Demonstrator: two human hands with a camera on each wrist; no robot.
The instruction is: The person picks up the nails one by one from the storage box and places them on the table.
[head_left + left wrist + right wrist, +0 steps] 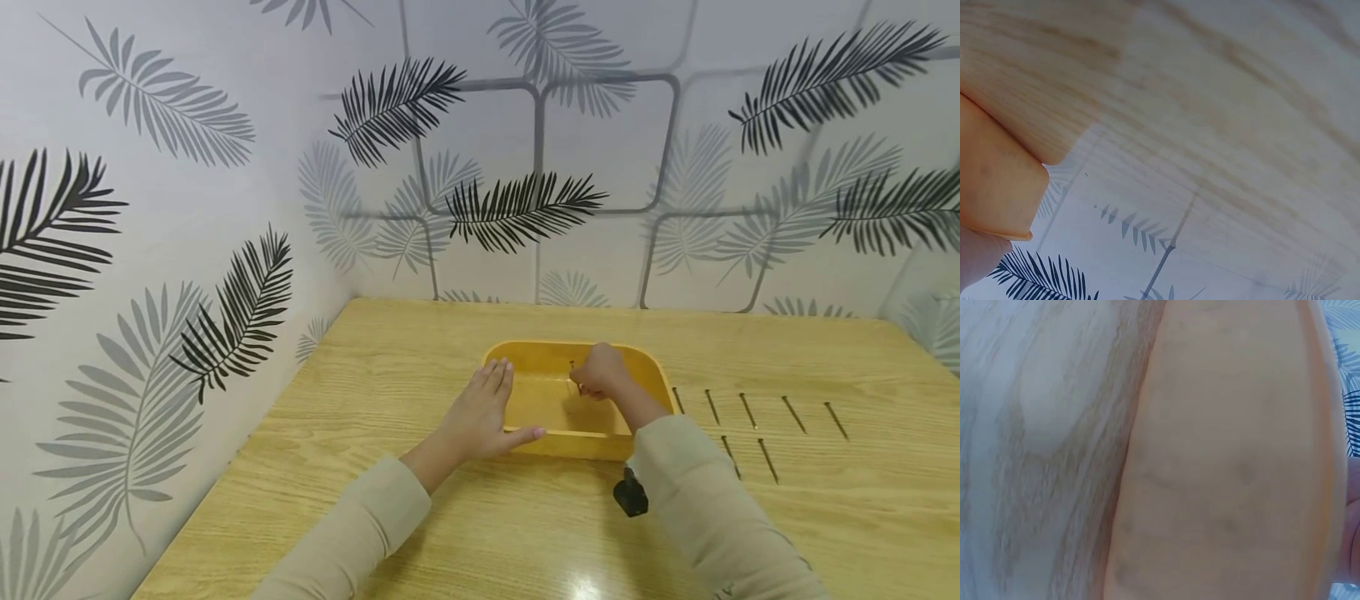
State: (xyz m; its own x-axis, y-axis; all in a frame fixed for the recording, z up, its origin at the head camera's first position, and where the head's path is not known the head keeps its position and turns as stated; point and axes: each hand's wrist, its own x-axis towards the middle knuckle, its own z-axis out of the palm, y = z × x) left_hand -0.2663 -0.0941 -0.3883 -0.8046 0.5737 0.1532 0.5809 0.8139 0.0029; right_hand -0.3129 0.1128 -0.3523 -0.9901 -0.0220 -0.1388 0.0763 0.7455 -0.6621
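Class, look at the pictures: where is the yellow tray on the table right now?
In the head view the yellow tray sits mid-table, between the left hand at its left rim and the nails on its right.

counter (pixel 465 533): pale wood-grain, prob. laminate; smooth, semi-gloss, light glare near front edge
tray (pixel 592 446): yellow-orange plastic, smooth, matt-ish; wrist view shows faint scuffs/smudges on wall
nails (pixel 753 412): thin dark metal, dull, no shine seen
nail in right hand (pixel 573 375): same dark metal, too small for more
sleeves (pixel 352 533): beige cloth, soft, matt, fine weave
black device on right wrist (pixel 631 493): hard plastic, slight sheen
walls (pixel 187 208): printed paper/vinyl w/ leaf pattern, flat, smooth, low sheen
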